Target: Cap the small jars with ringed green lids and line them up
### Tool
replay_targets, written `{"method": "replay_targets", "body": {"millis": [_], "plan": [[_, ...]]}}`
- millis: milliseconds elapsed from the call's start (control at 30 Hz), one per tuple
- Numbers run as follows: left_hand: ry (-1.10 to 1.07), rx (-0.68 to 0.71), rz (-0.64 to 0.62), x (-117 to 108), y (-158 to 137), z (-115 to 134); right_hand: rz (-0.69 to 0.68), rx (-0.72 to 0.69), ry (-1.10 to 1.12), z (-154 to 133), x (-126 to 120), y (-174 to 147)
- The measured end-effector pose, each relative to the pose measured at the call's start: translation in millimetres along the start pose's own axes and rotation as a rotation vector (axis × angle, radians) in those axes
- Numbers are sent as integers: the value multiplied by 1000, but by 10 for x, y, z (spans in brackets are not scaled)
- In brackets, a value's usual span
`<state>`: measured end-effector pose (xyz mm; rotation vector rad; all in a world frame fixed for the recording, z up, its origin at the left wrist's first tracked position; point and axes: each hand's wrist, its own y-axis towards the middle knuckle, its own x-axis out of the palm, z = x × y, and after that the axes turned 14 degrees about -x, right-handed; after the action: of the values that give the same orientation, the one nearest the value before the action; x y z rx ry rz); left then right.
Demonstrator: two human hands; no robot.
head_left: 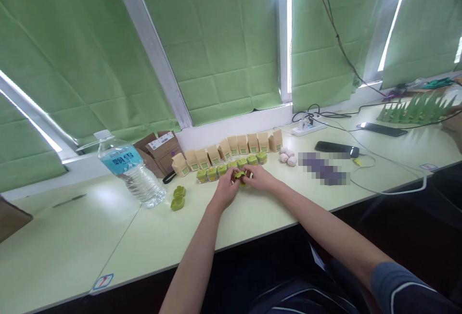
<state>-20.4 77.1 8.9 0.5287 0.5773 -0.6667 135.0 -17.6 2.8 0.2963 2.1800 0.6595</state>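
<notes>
Both hands meet over the middle of the table, fingers bent around a small green piece with a wavy rim. My left hand grips its left side. From the right, my right hand pinches the same piece; the fingers partly hide it. Just behind the hands runs a row of small clear containers with green tops. Farther back stands a row of little tan paper bags with green labels. Two loose green cup-like pieces lie left of my left hand.
A large water bottle and an open cardboard box stand at left. Right of the bags sit several pale round items. A black phone, a power strip, cables and spiky green pieces lie farther right. Another person's hand shows there.
</notes>
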Motion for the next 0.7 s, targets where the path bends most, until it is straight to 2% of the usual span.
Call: {"method": "replay_targets", "body": {"millis": [333, 600, 700], "plan": [[-17, -11, 50, 29, 21, -52, 31, 8, 26, 57, 40, 15], [-37, 49, -20, -1, -66, 55, 149, 72, 65, 119, 41, 31], [-14, 38, -8, 5, -55, 62, 139, 74, 116, 95, 24, 32]]}}
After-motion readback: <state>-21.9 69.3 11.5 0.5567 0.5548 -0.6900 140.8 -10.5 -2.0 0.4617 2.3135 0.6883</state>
